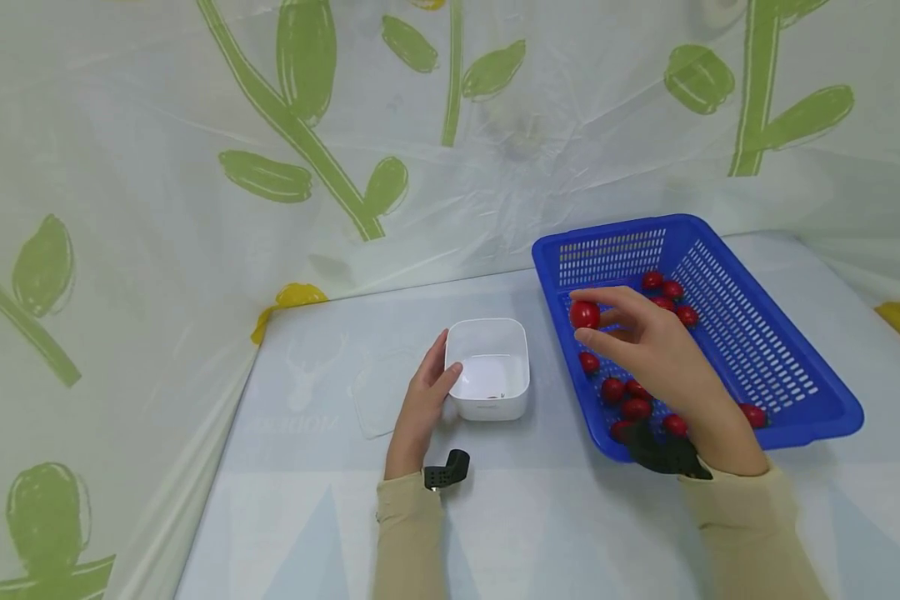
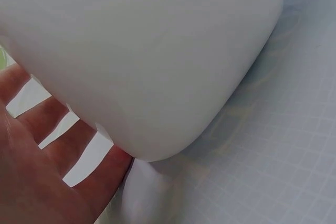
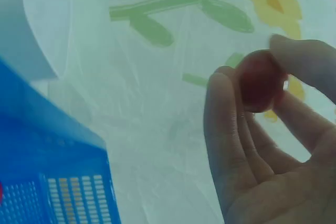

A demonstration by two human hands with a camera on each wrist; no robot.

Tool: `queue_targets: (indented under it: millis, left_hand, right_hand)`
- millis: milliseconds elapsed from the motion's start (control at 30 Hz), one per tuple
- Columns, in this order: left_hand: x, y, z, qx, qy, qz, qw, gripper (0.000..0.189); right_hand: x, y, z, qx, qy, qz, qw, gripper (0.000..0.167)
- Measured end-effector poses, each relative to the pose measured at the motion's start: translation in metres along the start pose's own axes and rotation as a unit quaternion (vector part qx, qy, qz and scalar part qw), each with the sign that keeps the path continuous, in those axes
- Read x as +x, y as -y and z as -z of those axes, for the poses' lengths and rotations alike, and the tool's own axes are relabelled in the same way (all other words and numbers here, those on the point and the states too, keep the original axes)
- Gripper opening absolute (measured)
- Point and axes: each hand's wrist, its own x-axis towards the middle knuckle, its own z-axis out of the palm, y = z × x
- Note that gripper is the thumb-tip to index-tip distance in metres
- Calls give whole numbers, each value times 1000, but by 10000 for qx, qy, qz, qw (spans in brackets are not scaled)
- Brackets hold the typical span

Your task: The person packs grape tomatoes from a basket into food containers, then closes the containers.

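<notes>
My right hand (image 1: 656, 346) pinches a glossy red cherry tomato (image 1: 585, 315) between thumb and fingertips, above the left part of a blue basket (image 1: 776, 346). In the right wrist view the same tomato (image 3: 260, 81) looks dark and round. With the thumb over its rim and fingers along its outer left side, my left hand (image 1: 425, 392) holds a white square container (image 1: 487, 411). A bit of red shows low inside it, mostly hidden by the front wall. The left wrist view shows the container's smooth side (image 2: 157, 66) against the spread fingers (image 2: 68, 148).
Several more red tomatoes (image 1: 636, 409) lie in the basket, some partly behind the right hand and wrist. The basket stands right of the container on a pale table cover (image 1: 510, 517). A leaf-patterned sheet (image 1: 457, 208) hangs behind the table.
</notes>
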Motion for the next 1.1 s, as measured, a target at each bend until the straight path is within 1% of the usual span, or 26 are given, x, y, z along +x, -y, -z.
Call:
queue_targets:
  millis: [167, 267, 400, 533, 600, 700, 800, 900, 1033, 1100]
  left_hand:
    - [1, -1, 0, 10, 19, -7, 10000, 52]
    - [1, -1, -1, 14, 32, -21, 10000, 53]
    - [2, -1, -1, 52, 30, -38, 10000, 55]
    - [3, -1, -2, 111, 13, -63, 9999, 55]
    - [3, -1, -2, 111, 9, -77, 9999, 54]
    - [1, -4, -2, 64, 27, -60, 10000, 53]
    - [-3, -10, -3, -36, 50, 23, 10000, 53]
    - [-9, -17, -4, -93, 95, 35, 9999, 55]
    - [-12, -21, -4, -13, 141, -34, 9999, 56]
    - [-11, -19, -5, 93, 122, -11, 9999, 57]
  right_hand:
    - [-7, 2, -11, 330, -320, 127, 9989, 40]
    - [-9, 2, -16, 675, -475, 227, 9963, 40]
    - [-8, 4, -23, 1083, -534, 201, 9925, 43]
    - [-6, 5, -28, 1236, -535, 100, 9908, 44]
    - [-5, 5, -30, 1301, -540, 116, 9900, 43]
    - [-4, 3, -34, 1266, -572, 140, 9902, 42]
    - [-3, 2, -41, 1097, -638, 173, 9918, 42]
    - [-1, 1, -49, 974, -656, 250, 9928, 42]
    - [0, 2, -59, 957, -628, 365, 9928, 42]
    - [0, 3, -63, 913, -656, 387, 9929, 42]
